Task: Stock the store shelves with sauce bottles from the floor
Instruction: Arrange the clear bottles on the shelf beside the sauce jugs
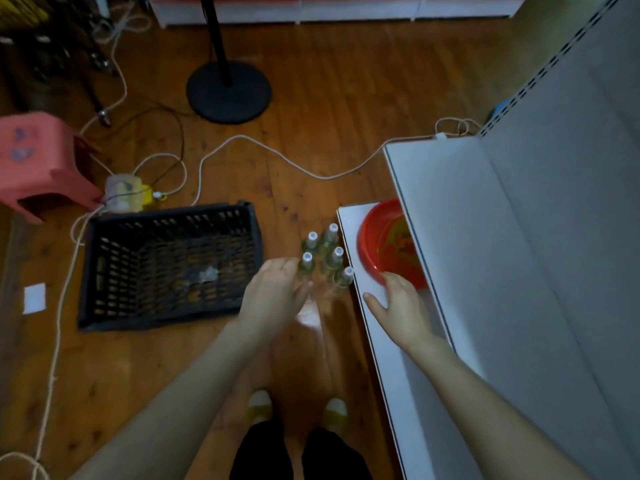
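Sauce bottles (332, 262) upright, long axes vertical

Head view, steeply down, near floor (311, 98)

Legible text: none that I can read from here.
Sauce bottles (333, 261): white caps, with any label too small and blurred for me to make out.
Red bowl (377, 251): yellow and orange print inside, no letters I can tell.
Pink stool (38, 157): two purple marks on the seat, blurred and unreadable.
White slip (34, 297): on the floor, its face shows me nothing legible.
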### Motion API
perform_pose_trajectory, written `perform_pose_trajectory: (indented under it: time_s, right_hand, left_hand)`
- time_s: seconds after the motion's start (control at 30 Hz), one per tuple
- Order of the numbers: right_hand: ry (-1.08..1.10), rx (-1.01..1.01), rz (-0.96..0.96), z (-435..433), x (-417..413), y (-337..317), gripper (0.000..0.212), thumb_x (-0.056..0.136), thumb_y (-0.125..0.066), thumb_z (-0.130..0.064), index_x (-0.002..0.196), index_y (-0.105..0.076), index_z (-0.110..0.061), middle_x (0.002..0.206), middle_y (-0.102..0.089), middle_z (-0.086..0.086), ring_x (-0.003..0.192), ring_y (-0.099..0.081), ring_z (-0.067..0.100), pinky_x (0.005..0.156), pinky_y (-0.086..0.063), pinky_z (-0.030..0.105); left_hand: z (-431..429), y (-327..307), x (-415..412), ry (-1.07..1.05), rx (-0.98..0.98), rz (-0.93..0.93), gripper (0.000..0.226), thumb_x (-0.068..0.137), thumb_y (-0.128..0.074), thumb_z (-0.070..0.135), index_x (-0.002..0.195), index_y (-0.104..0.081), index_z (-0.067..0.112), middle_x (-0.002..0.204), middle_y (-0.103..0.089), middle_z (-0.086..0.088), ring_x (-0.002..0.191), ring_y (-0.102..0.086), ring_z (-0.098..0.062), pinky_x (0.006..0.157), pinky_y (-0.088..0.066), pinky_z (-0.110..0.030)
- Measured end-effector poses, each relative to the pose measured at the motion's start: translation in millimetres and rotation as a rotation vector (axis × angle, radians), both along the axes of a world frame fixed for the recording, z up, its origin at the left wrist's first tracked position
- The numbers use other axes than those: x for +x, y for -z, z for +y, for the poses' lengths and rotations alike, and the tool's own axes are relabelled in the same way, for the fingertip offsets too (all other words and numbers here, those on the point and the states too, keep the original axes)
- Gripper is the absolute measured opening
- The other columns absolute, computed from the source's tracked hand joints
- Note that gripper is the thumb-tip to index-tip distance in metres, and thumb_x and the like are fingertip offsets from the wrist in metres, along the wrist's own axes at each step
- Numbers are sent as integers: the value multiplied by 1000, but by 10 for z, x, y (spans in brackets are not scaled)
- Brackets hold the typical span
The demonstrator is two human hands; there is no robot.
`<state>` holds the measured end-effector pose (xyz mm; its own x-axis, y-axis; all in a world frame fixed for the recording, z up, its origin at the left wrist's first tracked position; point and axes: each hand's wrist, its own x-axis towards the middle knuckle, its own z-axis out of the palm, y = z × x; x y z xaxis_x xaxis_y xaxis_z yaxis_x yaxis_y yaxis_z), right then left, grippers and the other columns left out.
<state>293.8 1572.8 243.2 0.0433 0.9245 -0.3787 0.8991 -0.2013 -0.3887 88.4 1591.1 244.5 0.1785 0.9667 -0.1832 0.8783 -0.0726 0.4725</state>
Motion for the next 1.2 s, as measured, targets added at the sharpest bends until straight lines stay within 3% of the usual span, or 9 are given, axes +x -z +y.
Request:
perform_pose_trajectory:
  time_s: [0.13, 0.47, 0.6, 0.67, 0.9, 1.0, 1.1, 1.2]
  right_hand:
    - [50, -31, 40, -2, 60, 1066, 48, 89, -56, -27, 129, -46, -3, 132, -51, 14, 126, -42, 26, 101, -31, 30]
    - [166, 22, 76, 156, 198, 3522, 60, 82, -65, -32, 131, -42, -7, 128, -52, 11, 122, -45, 27, 98, -39, 35]
    - [202, 131, 58, 374, 274, 4130, 80, 81, -68, -34, 142, -26, -5, 144, -38, 13, 135, -32, 27, 107, -29, 33]
    - [206, 172, 64, 490, 305, 4360, 89, 78, -70, -37, 144, -20, -4, 148, -32, 13, 138, -27, 26, 111, -26, 35]
    - [262, 305, 168, 740, 352, 4851, 100, 63, -76, -46, 142, -25, -12, 142, -43, 6, 131, -39, 24, 103, -40, 45]
    - [284, 360, 206, 782, 312, 4904, 93, 60, -78, -45, 136, -33, -15, 133, -50, 3, 125, -45, 22, 99, -43, 43]
    - [337, 402, 235, 788, 266, 4935, 83, 61, -79, -42, 129, -40, -16, 126, -53, 2, 118, -48, 22, 97, -44, 41]
    - [354, 459, 233, 776, 230, 4935, 76, 63, -79, -38, 125, -43, -14, 122, -54, 4, 114, -49, 24, 93, -43, 38]
  left_hand:
    - [-17, 1032, 138, -120, -45, -45, 43, 91, -54, 32, 125, -49, 7, 125, -54, -9, 121, -44, -24, 97, -38, -32]
    - [91, 3629, 322, -110, -108, -41, 59, 90, -54, 35, 135, -36, 0, 133, -46, -15, 127, -39, -29, 105, -30, -32]
    - [358, 4356, 380, -167, -65, -76, 73, 86, -60, 35, 140, -27, -1, 141, -37, -19, 132, -34, -32, 108, -29, -37]
    - [525, 4626, 402, -190, -46, -107, 78, 84, -62, 38, 142, -24, 3, 143, -35, -18, 132, -34, -31, 109, -32, -40]
    - [1018, 5181, 430, -311, 55, -353, 97, 67, -80, 35, 142, -24, 7, 140, -42, -13, 130, -39, -28, 105, -38, -45]
    - [1037, 5234, 449, -336, 101, -485, 93, 66, -82, 25, 140, -27, 10, 138, -44, -8, 127, -43, -20, 104, -38, -35]
    - [1002, 5242, 476, -355, 116, -579, 85, 68, -80, 19, 137, -30, 12, 132, -49, -3, 116, -44, -8, 94, -36, -22]
    - [1016, 5232, 484, -371, 117, -619, 82, 68, -81, 17, 135, -33, 11, 129, -51, -4, 117, -48, -15, 93, -37, -21]
